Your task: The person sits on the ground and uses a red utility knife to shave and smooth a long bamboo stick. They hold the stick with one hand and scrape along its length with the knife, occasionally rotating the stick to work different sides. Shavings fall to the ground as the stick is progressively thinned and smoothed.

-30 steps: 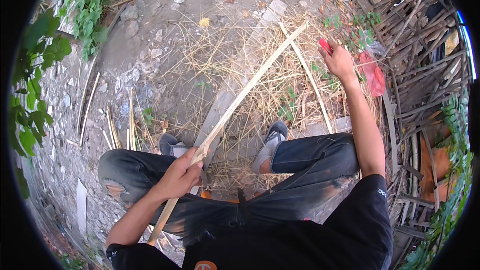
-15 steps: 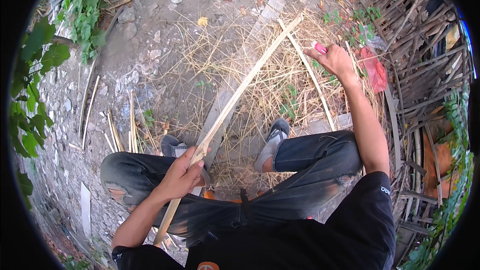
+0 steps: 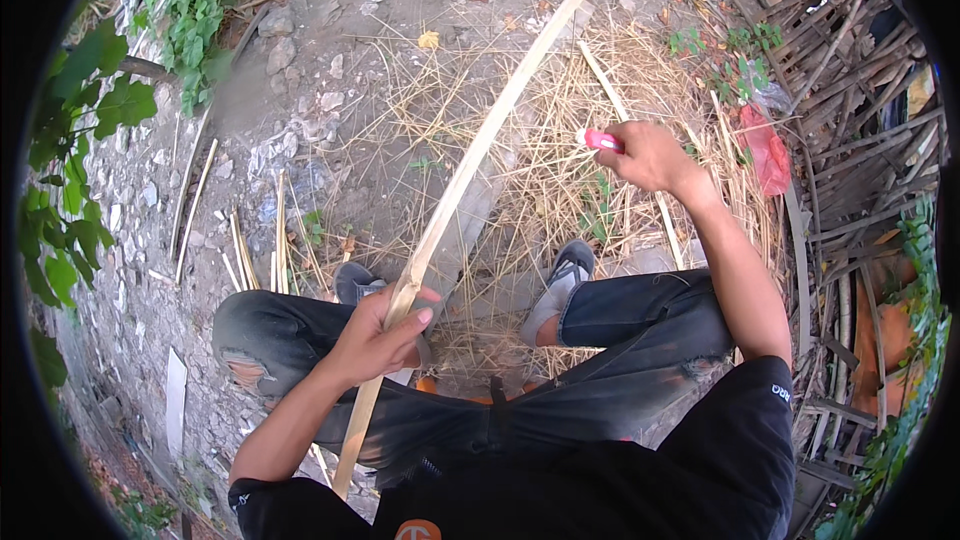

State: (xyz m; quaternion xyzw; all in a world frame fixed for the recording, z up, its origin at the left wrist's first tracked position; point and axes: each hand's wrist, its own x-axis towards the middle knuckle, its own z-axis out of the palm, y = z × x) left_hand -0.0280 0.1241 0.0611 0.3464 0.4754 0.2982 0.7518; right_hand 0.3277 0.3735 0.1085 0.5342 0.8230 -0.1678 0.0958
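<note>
A long, pale split bamboo strip (image 3: 480,145) runs slantwise from my lap to the far ground. My left hand (image 3: 388,338) is closed round its near part, just below a node, with the thumb laid along the near side. In my right hand (image 3: 648,155) is a small pink utility knife (image 3: 603,141), gripped in closed fingers and pointing left toward the strip. A gap separates the knife from the strip. The knife's blade is too small to make out. Below my right hand, a second bamboo strip (image 3: 668,225) lies on the ground.
Straw-like shavings (image 3: 545,180) cover the ground between and beyond my shoes. Several short bamboo pieces (image 3: 281,230) stand by my left knee. A red plastic bag (image 3: 764,152) lies at right, beside a stacked-stick fence (image 3: 850,110). Leafy vines (image 3: 190,30) hang at far left.
My right hand with the knife has come left and nearer to me. The bamboo strip now stands steeper in view, its far end farther up. My left hand still grips it.
</note>
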